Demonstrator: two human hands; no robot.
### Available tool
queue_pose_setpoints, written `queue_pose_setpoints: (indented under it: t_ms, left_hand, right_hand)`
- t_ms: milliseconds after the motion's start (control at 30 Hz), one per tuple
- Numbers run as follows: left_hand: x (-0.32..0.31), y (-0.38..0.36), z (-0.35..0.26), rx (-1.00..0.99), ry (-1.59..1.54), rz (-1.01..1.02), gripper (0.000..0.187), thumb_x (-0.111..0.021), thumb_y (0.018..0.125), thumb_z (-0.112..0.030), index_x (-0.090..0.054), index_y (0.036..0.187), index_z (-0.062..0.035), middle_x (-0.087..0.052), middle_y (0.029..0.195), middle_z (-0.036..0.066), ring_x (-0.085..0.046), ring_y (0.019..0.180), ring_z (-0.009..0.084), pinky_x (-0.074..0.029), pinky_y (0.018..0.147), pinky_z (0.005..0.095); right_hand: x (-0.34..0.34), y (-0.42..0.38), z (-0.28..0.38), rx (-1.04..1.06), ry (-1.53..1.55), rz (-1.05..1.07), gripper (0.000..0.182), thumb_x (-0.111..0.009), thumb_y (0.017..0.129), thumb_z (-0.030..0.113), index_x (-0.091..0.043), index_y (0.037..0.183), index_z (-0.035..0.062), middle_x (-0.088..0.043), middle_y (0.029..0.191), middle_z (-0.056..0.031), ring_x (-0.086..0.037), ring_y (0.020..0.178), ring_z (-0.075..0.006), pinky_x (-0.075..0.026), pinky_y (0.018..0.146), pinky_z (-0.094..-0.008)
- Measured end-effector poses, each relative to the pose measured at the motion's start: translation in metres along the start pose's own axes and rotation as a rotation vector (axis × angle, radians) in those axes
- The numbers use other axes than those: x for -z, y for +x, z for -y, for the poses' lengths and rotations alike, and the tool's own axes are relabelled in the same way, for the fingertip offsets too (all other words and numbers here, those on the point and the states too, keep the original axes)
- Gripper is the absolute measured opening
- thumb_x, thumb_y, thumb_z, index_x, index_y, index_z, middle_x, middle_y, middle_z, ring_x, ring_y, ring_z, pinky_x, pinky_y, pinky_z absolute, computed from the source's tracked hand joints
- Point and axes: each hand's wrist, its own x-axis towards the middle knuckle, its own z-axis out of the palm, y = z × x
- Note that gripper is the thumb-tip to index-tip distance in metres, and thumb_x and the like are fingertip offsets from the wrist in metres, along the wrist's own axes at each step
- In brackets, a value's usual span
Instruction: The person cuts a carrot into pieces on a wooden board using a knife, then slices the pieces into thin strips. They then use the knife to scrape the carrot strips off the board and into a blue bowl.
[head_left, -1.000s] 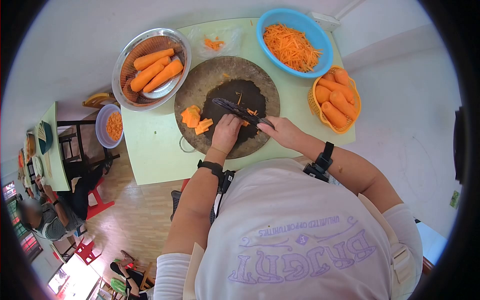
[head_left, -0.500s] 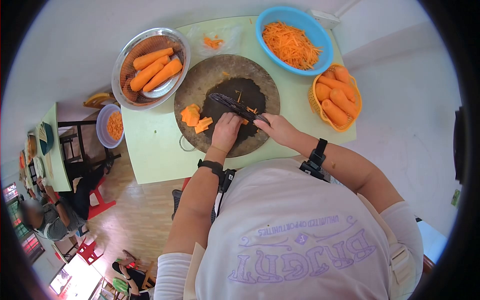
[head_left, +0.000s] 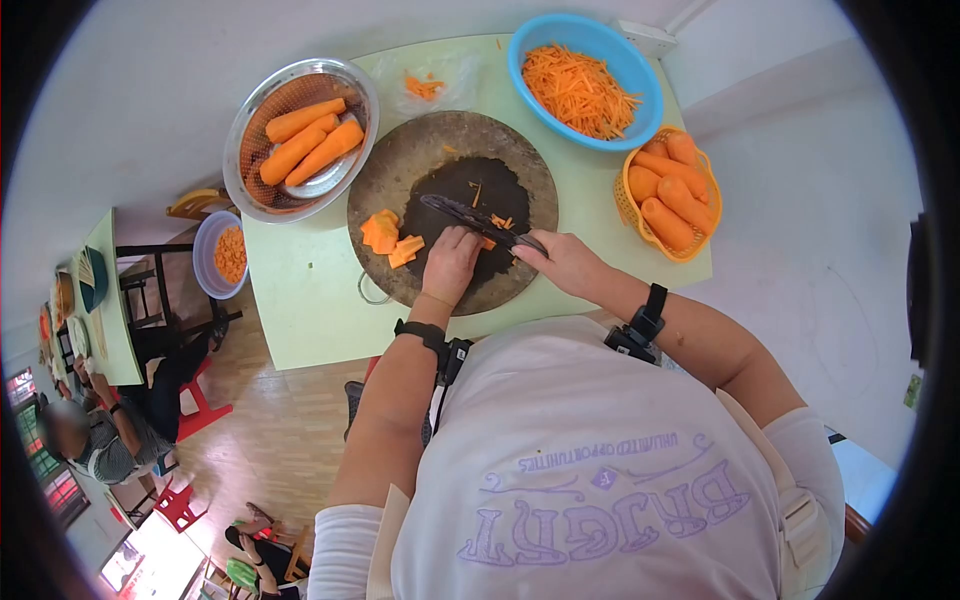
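Note:
In my right hand (head_left: 565, 262) is the handle of a dark-bladed knife (head_left: 468, 213), its blade slanting to the upper left over the round chopping board (head_left: 385, 180). My left hand (head_left: 450, 265) has its fingers curled down on a carrot piece (head_left: 487, 243), mostly hidden by the fingers and blade. Cut carrot strips (head_left: 502, 222) lie just beyond the knife. Left of my left hand, thick carrot slices (head_left: 381, 232) are heaped on the board, with a few more slices (head_left: 405, 251) beside them.
A steel bowl (head_left: 234, 185) holding whole carrots stands at the upper left. A blue basin (head_left: 655, 105) of shredded carrot and a yellow basket (head_left: 627, 205) of carrots stand right. A plastic bag (head_left: 455, 75) lies behind the board. A lilac tub (head_left: 205, 265) sits lower left; other people sit farther off.
The knife and my right hand have shifted slightly to the right, and the blade lies a little lower at its near end. My left hand stays almost in place.

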Motion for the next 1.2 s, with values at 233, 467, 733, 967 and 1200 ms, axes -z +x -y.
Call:
queue_pose_setpoints:
  t_ms: [233, 467, 733, 967, 1200]
  left_hand:
    - [-0.001, -0.001, 0.001, 0.006, -0.005, 0.004, 0.011, -0.07, 0.076, -0.003, -0.062, 0.082, -0.0048, -0.061, 0.084, 0.007, -0.06, 0.08, 0.028, -0.051, 0.068, 0.0365]
    - [-0.001, 0.0, 0.001, 0.015, 0.004, 0.013, 0.01, -0.07, 0.076, -0.003, -0.062, 0.082, -0.0049, -0.06, 0.083, 0.008, -0.06, 0.08, 0.028, -0.051, 0.068, 0.0367]
    - [0.002, 0.001, -0.001, 0.006, -0.012, 0.012, 0.011, -0.07, 0.075, -0.002, -0.063, 0.084, -0.0049, -0.061, 0.085, 0.008, -0.06, 0.08, 0.0281, -0.051, 0.068, 0.0369]
    - [-0.001, 0.0, 0.001, 0.014, -0.009, 0.013, 0.011, -0.069, 0.075, -0.001, -0.063, 0.084, -0.005, -0.06, 0.083, 0.008, -0.06, 0.08, 0.0284, -0.051, 0.068, 0.037]
    - [0.0, 0.001, -0.001, 0.052, 0.002, 0.041, 0.011, -0.07, 0.076, -0.004, -0.063, 0.085, -0.0056, -0.061, 0.086, 0.008, -0.06, 0.081, 0.0283, -0.051, 0.07, 0.0372]
  right_hand:
    - [-0.007, 0.001, -0.007, 0.046, -0.034, -0.052, 0.045, -0.052, 0.097, 0.043, -0.063, 0.1, -0.0007, -0.065, 0.083, -0.0222, -0.062, 0.079, -0.0392, -0.048, 0.071, -0.0447]
    - [-0.004, 0.002, 0.0, 0.018, -0.066, -0.019, 0.045, -0.052, 0.097, 0.043, -0.062, 0.101, -0.0012, -0.065, 0.084, -0.0225, -0.063, 0.08, -0.0402, -0.049, 0.072, -0.0453]
    - [-0.004, 0.008, -0.001, -0.011, 0.03, 0.02, 0.04, -0.052, 0.098, 0.039, -0.063, 0.097, -0.0003, -0.065, 0.082, -0.0214, -0.062, 0.077, -0.0395, -0.048, 0.071, -0.0441]
    - [-0.014, 0.017, -0.011, 0.022, 0.013, -0.022, 0.043, -0.052, 0.098, 0.04, -0.062, 0.095, -0.0014, -0.065, 0.08, -0.0211, -0.062, 0.077, -0.0393, -0.048, 0.071, -0.0442]
    - [-0.018, 0.018, -0.016, 0.007, 0.069, -0.037, 0.045, -0.052, 0.097, 0.042, -0.061, 0.095, -0.0014, -0.064, 0.08, -0.0212, -0.062, 0.077, -0.039, -0.048, 0.07, -0.0437]
